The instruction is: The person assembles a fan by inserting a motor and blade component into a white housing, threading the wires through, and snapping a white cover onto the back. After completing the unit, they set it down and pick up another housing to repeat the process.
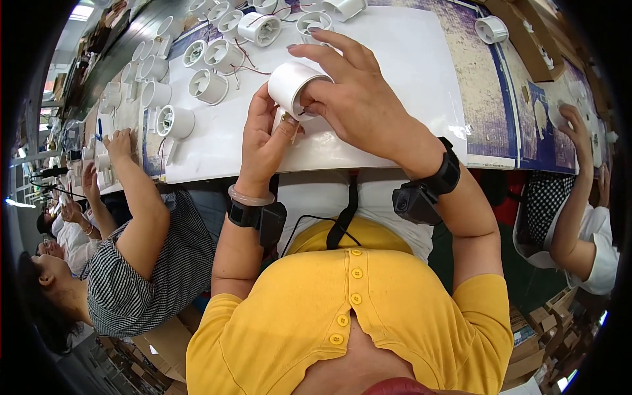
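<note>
A white cylindrical fan housing (288, 84) is held above the table, tilted with its open end toward the right. My left hand (268, 135) grips it from the left and below, with the thumb near its lower rim. My right hand (359, 92) reaches over the open end; its thumb and index finger go into the opening, while the other fingers stretch out above. What those inner fingertips touch is hidden inside the housing. A short dark wire shows at the lower rim, close to the fingers.
Several similar white fan housings (224, 56), some with red and black wires, stand at the far left on the white sheet (401, 66). One more housing (492, 29) is at the far right beside a cardboard box (526, 39). Co-workers sit on both sides, arms over the table.
</note>
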{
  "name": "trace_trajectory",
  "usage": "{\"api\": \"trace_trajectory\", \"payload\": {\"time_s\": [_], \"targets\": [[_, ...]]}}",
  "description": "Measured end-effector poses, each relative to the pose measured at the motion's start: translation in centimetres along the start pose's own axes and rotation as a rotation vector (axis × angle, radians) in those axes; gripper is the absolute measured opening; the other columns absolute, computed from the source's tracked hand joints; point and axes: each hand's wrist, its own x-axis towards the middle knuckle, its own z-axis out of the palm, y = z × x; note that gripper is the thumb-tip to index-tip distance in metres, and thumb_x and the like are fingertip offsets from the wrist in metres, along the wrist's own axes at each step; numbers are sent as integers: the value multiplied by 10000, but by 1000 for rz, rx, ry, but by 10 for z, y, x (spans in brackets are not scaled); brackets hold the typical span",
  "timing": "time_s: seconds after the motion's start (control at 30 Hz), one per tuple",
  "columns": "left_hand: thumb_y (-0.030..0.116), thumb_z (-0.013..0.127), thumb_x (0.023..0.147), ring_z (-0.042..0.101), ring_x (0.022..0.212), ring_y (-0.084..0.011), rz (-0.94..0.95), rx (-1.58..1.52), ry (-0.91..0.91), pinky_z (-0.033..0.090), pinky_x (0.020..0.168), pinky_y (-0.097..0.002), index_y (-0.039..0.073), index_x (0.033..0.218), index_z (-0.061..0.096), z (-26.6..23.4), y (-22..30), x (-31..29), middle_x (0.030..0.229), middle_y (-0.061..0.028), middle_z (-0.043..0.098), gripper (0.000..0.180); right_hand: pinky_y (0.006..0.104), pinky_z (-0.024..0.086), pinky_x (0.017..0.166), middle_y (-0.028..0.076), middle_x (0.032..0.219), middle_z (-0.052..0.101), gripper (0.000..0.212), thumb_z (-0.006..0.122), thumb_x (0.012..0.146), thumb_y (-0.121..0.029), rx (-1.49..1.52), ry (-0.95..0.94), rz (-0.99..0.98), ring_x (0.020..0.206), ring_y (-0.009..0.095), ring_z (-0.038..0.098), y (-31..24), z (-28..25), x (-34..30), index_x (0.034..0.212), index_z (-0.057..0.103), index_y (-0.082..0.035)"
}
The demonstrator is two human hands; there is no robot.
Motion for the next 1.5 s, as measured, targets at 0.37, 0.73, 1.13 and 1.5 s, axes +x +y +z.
{"api": "trace_trajectory", "payload": {"time_s": [0.37, 0.73, 1.13, 1.5], "targets": [[11, 491, 827, 522, 997, -133, -62, -131, -11, 479, 747, -245, 25, 1380, 292, -1, 3, 2, 1228, -91, 471, 588, 427, 297, 1057, 12, 1263, 535, 108, 707, 715, -100, 111, -130, -52, 1308, 277, 348, 8, 3, 8, 818, 725, -129], [6, 482, 822, 528, 975, -134, -21, -157, -13, 481, 737, -250, 33, 1386, 279, -2, 4, 1, 1234, -96, 467, 600, 441, 280, 1079, 0, 1257, 557, 113, 722, 706, -127, 151, -69, -153, 1276, 255, 398, 7, 3, 7, 817, 737, -145], [-8, 483, 819, 478, 1094, -153, 6, -205, -27, 470, 823, -263, 32, 1403, 251, -2, 1, 3, 1284, -98, 429, 629, 431, 293, 1071, 32, 1322, 520, 136, 722, 682, -107, 197, -70, -110, 1288, 274, 381, 3, -4, -2, 816, 733, -124], [76, 561, 880, 356, 1274, -197, 163, 169, -176, 296, 1070, -348, 5, 1432, 190, -10, -9, 3, 1359, -110, 372, 669, 429, 310, 1046, 128, 1339, 483, 109, 688, 700, -6, 98, -179, -48, 1279, 356, 380, -9, -10, 0, 801, 682, -44]]}}
